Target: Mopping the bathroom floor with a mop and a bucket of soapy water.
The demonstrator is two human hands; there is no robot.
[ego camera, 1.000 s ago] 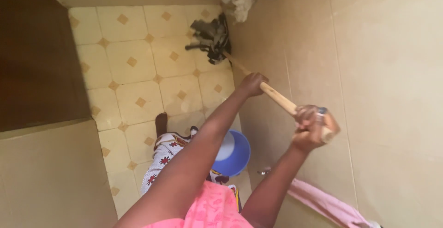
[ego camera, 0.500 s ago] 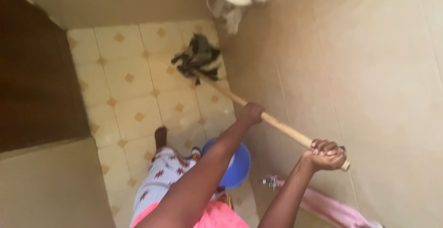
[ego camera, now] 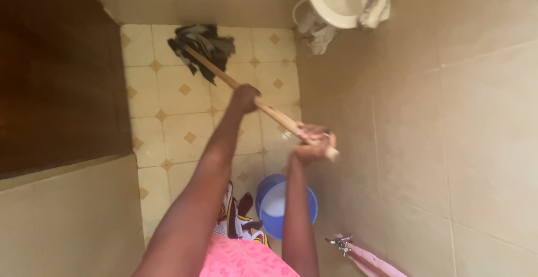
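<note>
Wooden-handled mop [ego camera: 224, 78] with dark grey rag strands.

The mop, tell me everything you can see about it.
The mop has a long, pale wooden handle and a head of dark grey and black cloth strips. It slants from the tiled floor, where the strips lie spread near the far wall, up toward the person. The left hand grips the handle about midway, and the right hand is closed around it near the top end, whose tip pokes out past the fingers. The strips look limp; whether they are wet cannot be told.
</note>
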